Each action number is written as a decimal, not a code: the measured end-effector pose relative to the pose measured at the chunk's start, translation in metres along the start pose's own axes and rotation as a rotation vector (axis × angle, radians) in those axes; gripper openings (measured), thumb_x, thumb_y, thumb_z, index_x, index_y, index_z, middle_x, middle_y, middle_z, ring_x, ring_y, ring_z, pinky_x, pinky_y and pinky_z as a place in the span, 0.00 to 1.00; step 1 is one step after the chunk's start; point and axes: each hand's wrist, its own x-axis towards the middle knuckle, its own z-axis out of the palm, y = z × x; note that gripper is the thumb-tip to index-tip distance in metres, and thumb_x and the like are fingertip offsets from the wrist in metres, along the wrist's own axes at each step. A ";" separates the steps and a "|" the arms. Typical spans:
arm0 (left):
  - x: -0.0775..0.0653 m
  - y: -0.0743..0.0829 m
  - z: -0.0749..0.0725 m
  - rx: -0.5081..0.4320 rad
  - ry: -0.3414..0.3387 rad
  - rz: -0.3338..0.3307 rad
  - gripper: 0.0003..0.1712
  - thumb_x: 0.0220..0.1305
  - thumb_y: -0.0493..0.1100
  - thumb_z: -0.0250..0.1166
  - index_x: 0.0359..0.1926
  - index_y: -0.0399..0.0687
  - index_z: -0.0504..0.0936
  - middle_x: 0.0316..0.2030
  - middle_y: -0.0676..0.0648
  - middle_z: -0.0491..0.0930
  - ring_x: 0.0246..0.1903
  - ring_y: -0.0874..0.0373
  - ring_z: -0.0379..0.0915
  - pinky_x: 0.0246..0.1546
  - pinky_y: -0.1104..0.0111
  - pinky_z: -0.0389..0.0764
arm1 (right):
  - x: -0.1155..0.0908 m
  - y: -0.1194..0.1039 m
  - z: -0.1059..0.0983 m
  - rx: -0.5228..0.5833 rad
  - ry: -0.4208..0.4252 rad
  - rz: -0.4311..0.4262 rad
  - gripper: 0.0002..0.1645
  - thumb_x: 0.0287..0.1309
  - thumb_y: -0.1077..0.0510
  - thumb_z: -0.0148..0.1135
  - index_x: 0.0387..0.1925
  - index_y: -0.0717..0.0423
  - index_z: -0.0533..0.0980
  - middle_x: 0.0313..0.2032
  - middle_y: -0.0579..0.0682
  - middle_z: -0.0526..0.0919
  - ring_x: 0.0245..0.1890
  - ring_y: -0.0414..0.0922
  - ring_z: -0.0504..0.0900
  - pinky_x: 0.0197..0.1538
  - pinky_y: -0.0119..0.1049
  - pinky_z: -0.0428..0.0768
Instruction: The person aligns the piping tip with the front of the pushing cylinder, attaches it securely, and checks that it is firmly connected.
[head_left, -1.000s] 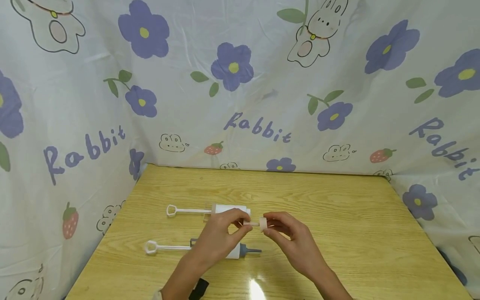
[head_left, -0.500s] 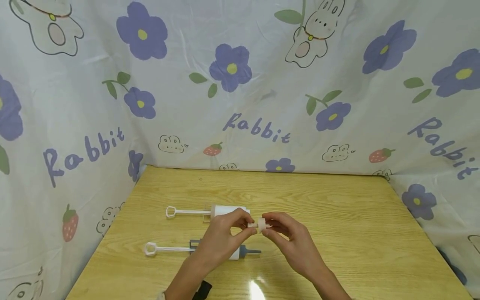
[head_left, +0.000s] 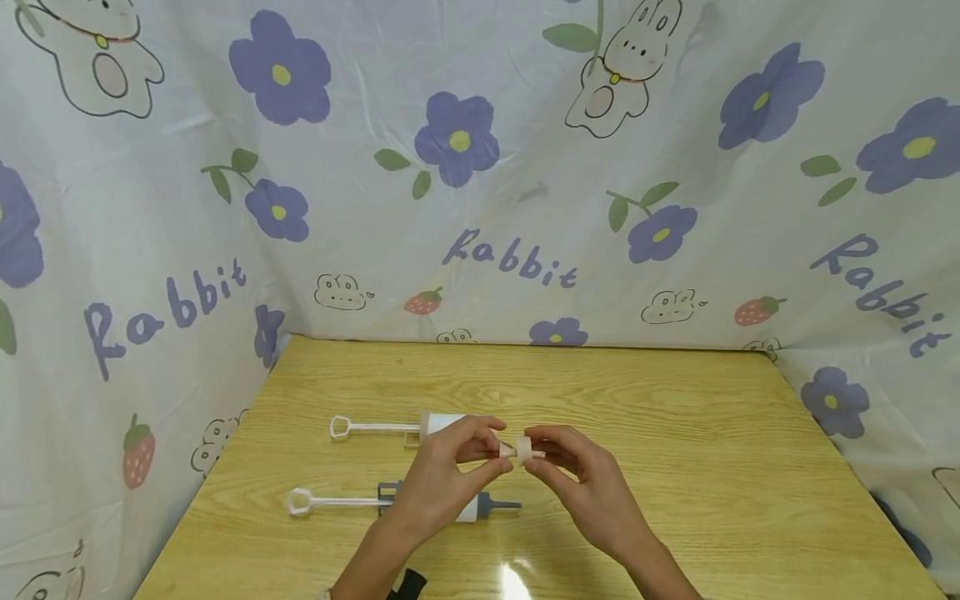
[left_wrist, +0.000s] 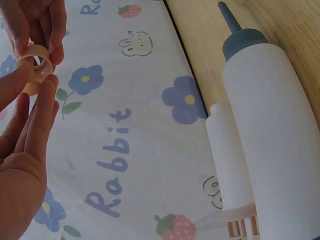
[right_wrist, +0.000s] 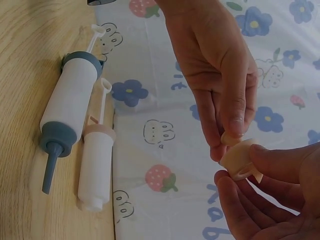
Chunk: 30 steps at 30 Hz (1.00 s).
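Observation:
Over the table, my right hand [head_left: 588, 475] holds a beige ring-shaped cap [head_left: 523, 450] by its rim with thumb and fingers. My left hand [head_left: 446, 467] pinches the wide end of a small beige nozzle [head_left: 506, 452] right against the cap's left side. A narrow tip pokes out of the cap on the right. In the right wrist view, my left thumb lies on the beige nozzle [right_wrist: 231, 138] and the cap [right_wrist: 239, 159] sits between my right thumb and fingers. Behind my left hand lies a white syringe with a beige collar [head_left: 442, 423], partly hidden.
Nearer on the wooden table [head_left: 675, 400] lies a second white syringe with a dark blue-grey nozzle [head_left: 501, 505] and a pull handle [head_left: 300, 502]. A black object [head_left: 408, 583] shows by my left forearm. Printed cloth [head_left: 510, 192] hangs around the table.
The nozzle has slid rightward into the cap, and its tip now sticks out on the far side. My left fingers have come closer to the cap, the left index finger lifting slightly.

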 end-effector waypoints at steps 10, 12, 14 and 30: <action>-0.001 -0.005 0.002 0.020 0.010 0.023 0.04 0.64 0.43 0.74 0.40 0.54 0.90 0.57 0.52 0.84 0.53 0.53 0.85 0.53 0.73 0.85 | 0.000 0.001 0.001 -0.012 0.000 -0.019 0.20 0.68 0.49 0.67 0.59 0.48 0.81 0.55 0.47 0.85 0.54 0.43 0.86 0.60 0.30 0.83; -0.001 -0.004 0.002 0.039 0.003 0.028 0.04 0.65 0.44 0.73 0.41 0.55 0.90 0.57 0.53 0.84 0.55 0.53 0.84 0.54 0.72 0.85 | 0.000 0.001 0.001 -0.016 0.001 -0.015 0.21 0.68 0.49 0.67 0.59 0.49 0.81 0.55 0.47 0.85 0.54 0.43 0.86 0.60 0.31 0.83; -0.002 -0.004 0.002 0.069 0.002 0.042 0.05 0.66 0.44 0.72 0.42 0.55 0.90 0.57 0.53 0.84 0.55 0.53 0.83 0.54 0.70 0.85 | 0.000 0.001 0.001 -0.019 -0.001 -0.012 0.22 0.68 0.49 0.67 0.60 0.51 0.81 0.55 0.47 0.85 0.54 0.44 0.86 0.60 0.31 0.83; -0.001 -0.003 0.003 0.147 -0.025 0.116 0.05 0.68 0.44 0.69 0.43 0.55 0.90 0.56 0.55 0.84 0.55 0.54 0.82 0.53 0.64 0.85 | 0.000 0.004 0.003 0.005 -0.013 -0.011 0.21 0.68 0.49 0.67 0.59 0.49 0.80 0.56 0.47 0.85 0.57 0.45 0.86 0.61 0.33 0.82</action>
